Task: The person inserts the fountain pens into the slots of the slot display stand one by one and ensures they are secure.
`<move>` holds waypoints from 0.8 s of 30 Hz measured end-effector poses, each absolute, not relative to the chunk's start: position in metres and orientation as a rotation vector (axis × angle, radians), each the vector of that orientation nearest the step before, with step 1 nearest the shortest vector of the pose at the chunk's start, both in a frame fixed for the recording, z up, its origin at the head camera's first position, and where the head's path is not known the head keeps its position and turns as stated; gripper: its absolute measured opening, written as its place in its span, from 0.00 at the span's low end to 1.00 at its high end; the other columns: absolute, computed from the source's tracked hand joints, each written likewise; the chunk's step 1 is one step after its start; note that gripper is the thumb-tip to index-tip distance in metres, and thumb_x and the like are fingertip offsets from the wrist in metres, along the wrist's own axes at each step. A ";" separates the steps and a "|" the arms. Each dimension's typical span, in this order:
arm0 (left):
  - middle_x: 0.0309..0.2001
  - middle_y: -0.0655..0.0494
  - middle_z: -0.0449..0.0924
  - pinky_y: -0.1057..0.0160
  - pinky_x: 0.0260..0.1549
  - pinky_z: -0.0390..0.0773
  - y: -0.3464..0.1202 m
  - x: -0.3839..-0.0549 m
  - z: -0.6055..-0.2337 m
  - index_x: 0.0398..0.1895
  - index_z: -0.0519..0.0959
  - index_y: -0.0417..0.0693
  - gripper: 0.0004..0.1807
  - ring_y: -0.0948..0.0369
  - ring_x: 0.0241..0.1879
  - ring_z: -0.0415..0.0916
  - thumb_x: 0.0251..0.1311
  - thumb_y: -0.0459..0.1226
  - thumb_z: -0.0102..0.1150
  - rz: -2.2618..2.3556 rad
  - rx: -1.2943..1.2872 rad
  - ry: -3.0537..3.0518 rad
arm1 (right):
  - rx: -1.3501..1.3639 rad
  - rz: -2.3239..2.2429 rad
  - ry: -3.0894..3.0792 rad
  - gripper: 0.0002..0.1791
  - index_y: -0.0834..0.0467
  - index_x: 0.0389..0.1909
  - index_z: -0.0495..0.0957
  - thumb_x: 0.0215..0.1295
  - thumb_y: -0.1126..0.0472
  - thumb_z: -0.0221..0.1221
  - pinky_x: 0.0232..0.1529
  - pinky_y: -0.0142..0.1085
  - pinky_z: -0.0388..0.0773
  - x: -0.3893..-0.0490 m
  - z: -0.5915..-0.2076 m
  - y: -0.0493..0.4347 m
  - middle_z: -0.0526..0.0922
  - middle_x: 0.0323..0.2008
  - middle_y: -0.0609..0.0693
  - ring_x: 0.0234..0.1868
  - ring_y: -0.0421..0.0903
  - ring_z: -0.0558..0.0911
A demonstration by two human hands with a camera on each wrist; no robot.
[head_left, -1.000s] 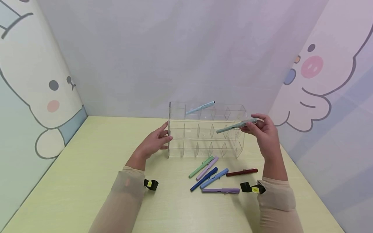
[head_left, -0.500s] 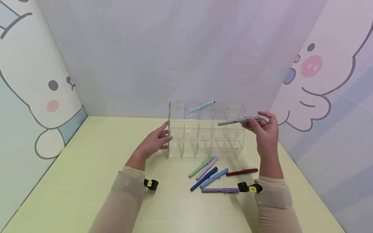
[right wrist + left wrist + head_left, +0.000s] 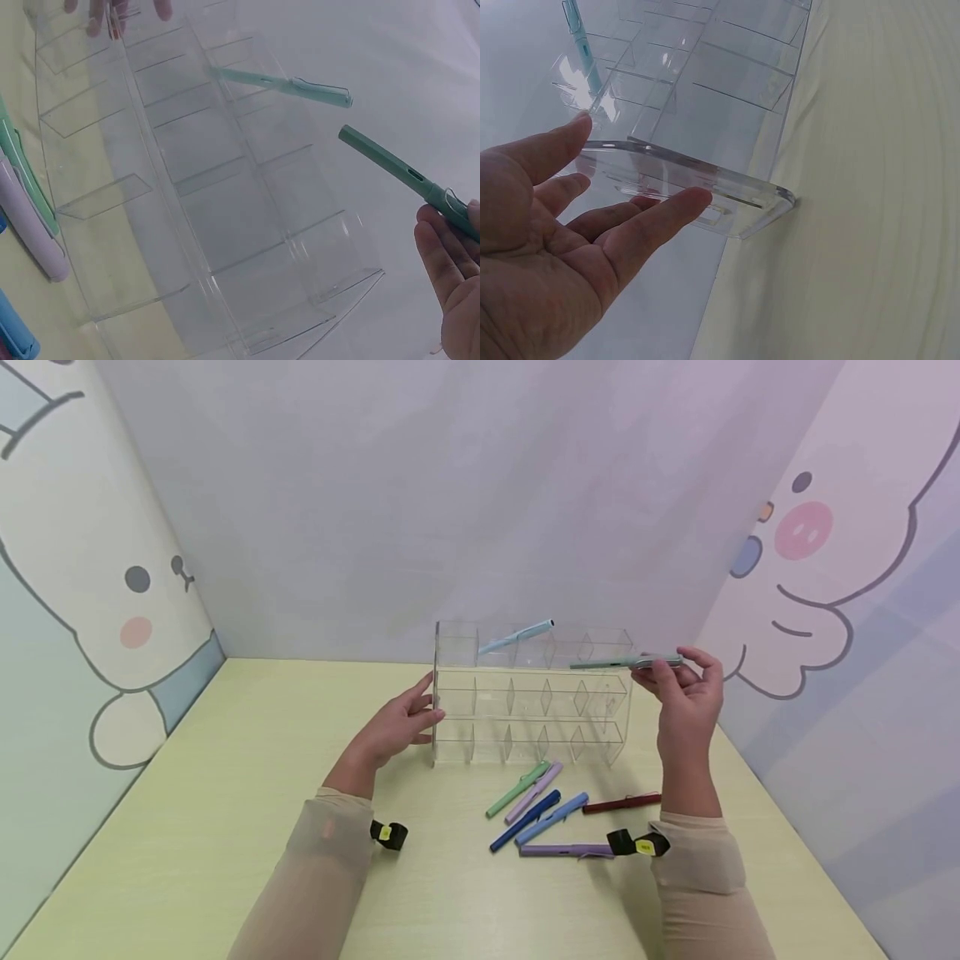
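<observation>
My right hand pinches a capped grey-green pen between thumb and fingers. The pen lies almost level, its free end pointing left in front of the upper tier of a clear acrylic rack. In the right wrist view, that same pen is apart from the rack. My left hand touches the rack's left side panel with extended fingers; the left wrist view shows the fingertips right at the panel. A light blue pen leans in a top-tier compartment.
In front of the rack lie several pens: green, lilac, dark blue, light blue, dark red and purple. A grey curtain hangs behind the table.
My right hand has shifted right and slightly up with the grey-green pen, which has turned from slanted to nearly level. My left hand, the rack and the other pens have stayed in place.
</observation>
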State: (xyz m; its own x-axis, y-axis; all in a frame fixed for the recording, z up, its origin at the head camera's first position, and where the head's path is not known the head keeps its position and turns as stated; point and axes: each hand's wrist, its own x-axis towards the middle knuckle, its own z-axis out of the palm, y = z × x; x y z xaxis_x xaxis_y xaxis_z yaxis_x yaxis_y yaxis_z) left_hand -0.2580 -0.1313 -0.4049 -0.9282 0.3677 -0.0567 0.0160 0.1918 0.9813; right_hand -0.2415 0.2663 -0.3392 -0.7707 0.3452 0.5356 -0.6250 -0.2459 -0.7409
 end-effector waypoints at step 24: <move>0.77 0.48 0.53 0.51 0.57 0.78 -0.131 -0.257 -0.406 0.76 0.45 0.82 0.40 0.52 0.68 0.67 0.69 0.48 0.57 1.811 0.366 2.189 | 0.395 2.034 -1.251 0.23 0.67 0.55 0.68 0.61 0.71 0.64 0.43 0.45 0.85 -0.253 -0.345 0.258 0.82 0.41 0.68 0.35 0.56 0.88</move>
State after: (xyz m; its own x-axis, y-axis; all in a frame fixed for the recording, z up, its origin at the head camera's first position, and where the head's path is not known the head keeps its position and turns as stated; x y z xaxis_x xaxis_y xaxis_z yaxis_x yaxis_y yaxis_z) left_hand -0.2573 -0.1306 -0.4059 -0.9299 0.3643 -0.0502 0.0190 0.1839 0.9828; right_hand -0.2527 0.2576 -0.3454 -0.7046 0.4074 0.5811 -0.7024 -0.2834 -0.6529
